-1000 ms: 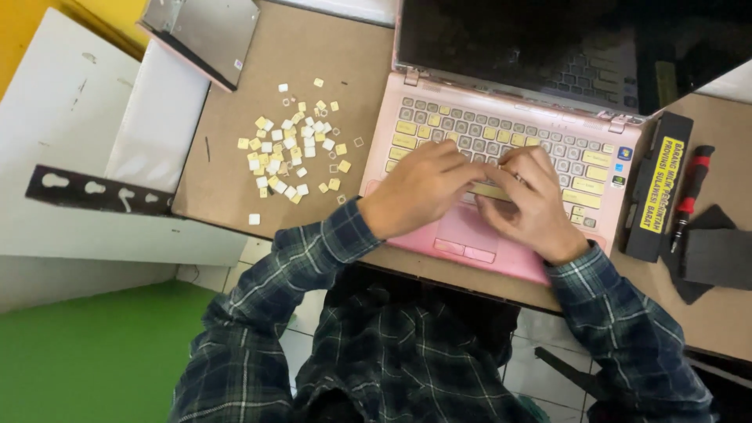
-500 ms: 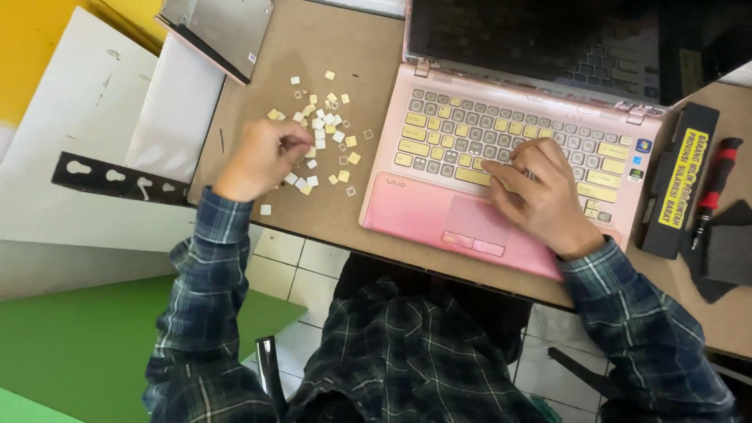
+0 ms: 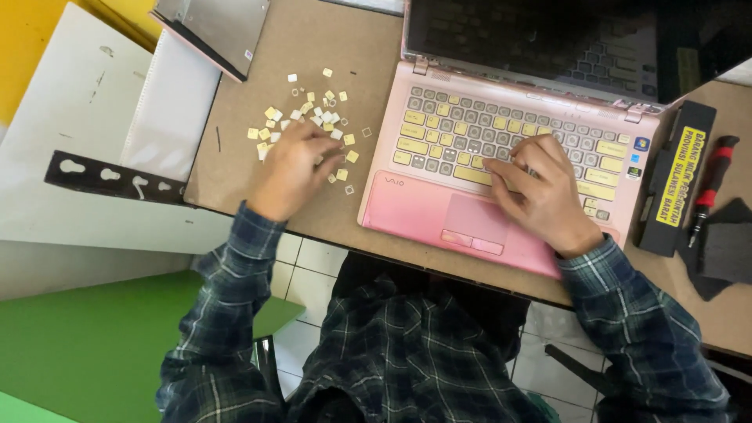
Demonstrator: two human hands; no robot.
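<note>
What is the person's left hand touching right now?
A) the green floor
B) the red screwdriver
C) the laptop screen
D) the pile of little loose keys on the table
D: the left hand rests on the scattered pile of little loose keys on the brown table, to the left of the pink laptop, while the right hand lies on the laptop's keyboard.

Laptop screen: dark, unlit rectangle at the far edge, right of centre, hinged to a pink body. Yellow label: long narrow strip with black print, lying on a black oblong block just right of the laptop. Small square stickers: blue and green, on the laptop's right palm-rest corner.
</note>
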